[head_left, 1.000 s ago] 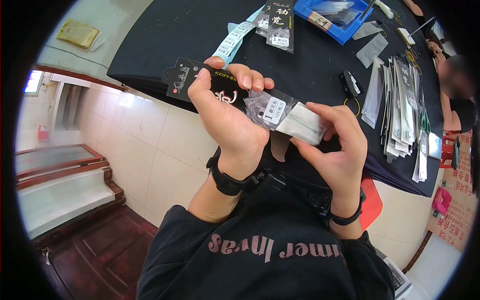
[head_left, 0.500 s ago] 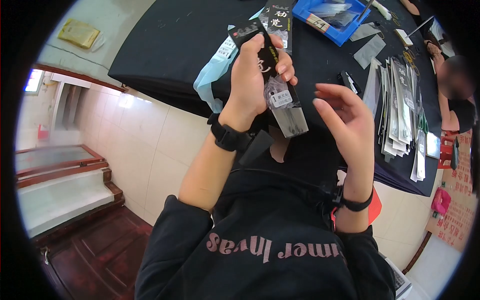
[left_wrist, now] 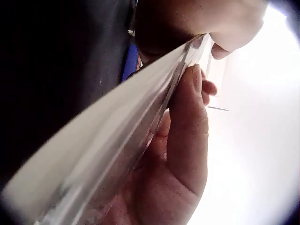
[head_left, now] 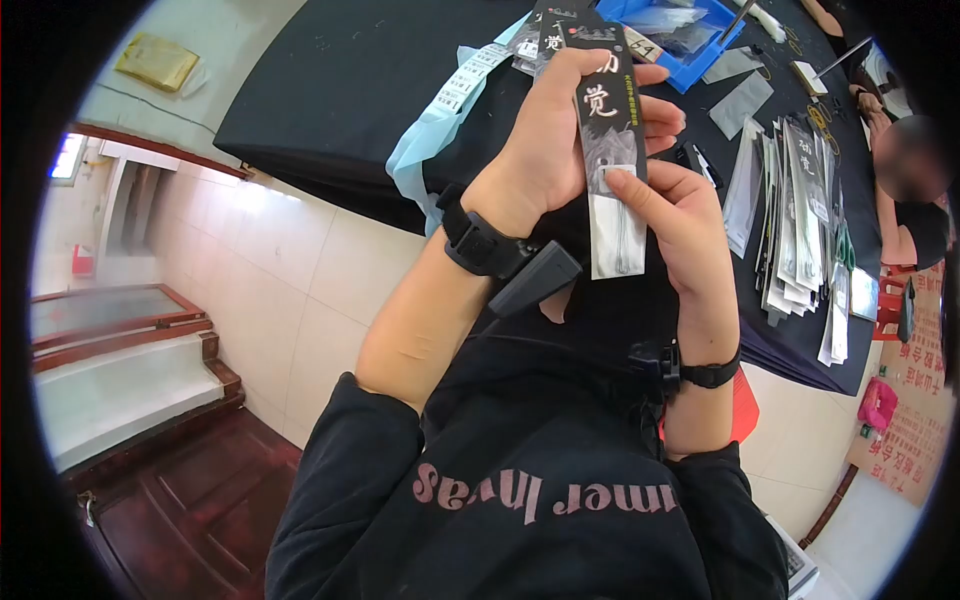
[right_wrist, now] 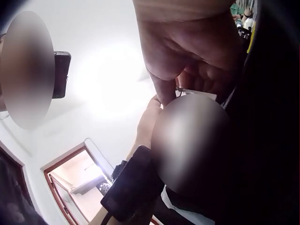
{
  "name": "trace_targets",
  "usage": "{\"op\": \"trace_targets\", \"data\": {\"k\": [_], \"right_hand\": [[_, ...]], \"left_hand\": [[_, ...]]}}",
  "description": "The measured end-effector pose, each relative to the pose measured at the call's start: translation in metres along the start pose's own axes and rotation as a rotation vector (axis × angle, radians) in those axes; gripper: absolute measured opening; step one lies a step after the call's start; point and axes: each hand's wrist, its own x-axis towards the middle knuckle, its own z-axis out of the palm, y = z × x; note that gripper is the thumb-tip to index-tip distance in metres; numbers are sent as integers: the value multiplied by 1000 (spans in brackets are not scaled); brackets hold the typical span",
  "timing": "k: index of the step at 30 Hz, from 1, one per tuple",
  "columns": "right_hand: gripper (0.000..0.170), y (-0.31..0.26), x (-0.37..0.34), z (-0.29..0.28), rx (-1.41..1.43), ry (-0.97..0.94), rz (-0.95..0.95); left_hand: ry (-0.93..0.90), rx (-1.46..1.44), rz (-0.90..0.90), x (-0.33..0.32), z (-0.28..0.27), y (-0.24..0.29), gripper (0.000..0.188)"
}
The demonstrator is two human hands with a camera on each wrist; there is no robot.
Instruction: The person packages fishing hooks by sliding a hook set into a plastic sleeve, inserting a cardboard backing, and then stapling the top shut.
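Observation:
A flat pouch with a black printed top, a clear lower part and thin dark items inside hangs upright between both hands. My left hand holds its black upper part, thumb across the front and fingers behind. Lower down, my right hand pinches the pouch, the thumb on the small white label. Seen edge-on in the left wrist view, the pouch runs past the left thumb. The right wrist view shows the right palm dark, with only a pale strip of the pouch below it.
On the black-covered table lie a strip of light-blue backed labels, a blue bin of clear bags, and a stack of similar pouches. Grey sleeves lie near the bin. Another person sits at the far right.
The pouch has turned from slanting sideways to upright and moved right and away from the body. The right hand let go of its lower end, then came back to pinch it at the label.

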Motion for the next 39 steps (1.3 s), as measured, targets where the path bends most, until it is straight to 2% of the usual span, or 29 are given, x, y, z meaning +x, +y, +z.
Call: {"op": "trace_targets", "data": {"k": [5,7,8,9,11,13,15,22,25,31,32,33,34,36,37,39], "right_hand": [[22,1,1,-5,57,28,-53],[22,1,0,-7,44,33,-65],[22,-1,0,-6,26,25,-69],[23,-2,-1,-6,7,15,-73],[23,6,0,-6,9,62,-86],[23,7,-1,-8,13,109,-100],[22,2,-3,-10,217,64,25],[21,8,-4,-13,173,56,1],[21,8,-4,-9,174,110,-42],[22,6,-7,-15,108,36,-60],[23,6,-9,-20,-6,11,-51],[24,3,-12,-24,-120,-8,-42],[24,-7,-16,-27,-127,-4,-75],[26,-29,-23,-35,-241,99,44],[25,-34,-22,-46,-300,143,45],[26,-43,-17,-48,-211,231,-108]], "left_hand": [[-65,105,-69,-11,3,-18,58],[-101,234,-108,-14,3,-24,53],[-105,186,-146,-16,1,-23,44],[-106,185,-147,-18,2,-21,44],[18,127,-114,-21,6,-18,33],[-24,145,-123,-18,-4,-22,33],[-65,166,-132,-17,-7,-22,32],[-81,179,-118,-16,-9,-23,31],[-78,181,-117,-16,-9,-23,31],[-102,182,-163,-16,-9,-23,30],[-117,265,-123,-18,-9,-24,31],[-65,267,-171,-21,-5,-22,32],[-111,256,-120,-24,0,-19,33],[-160,306,-56,-30,2,-13,34],[-161,367,-43,-33,2,-12,34],[-205,278,-81,-39,7,-16,34]]}}
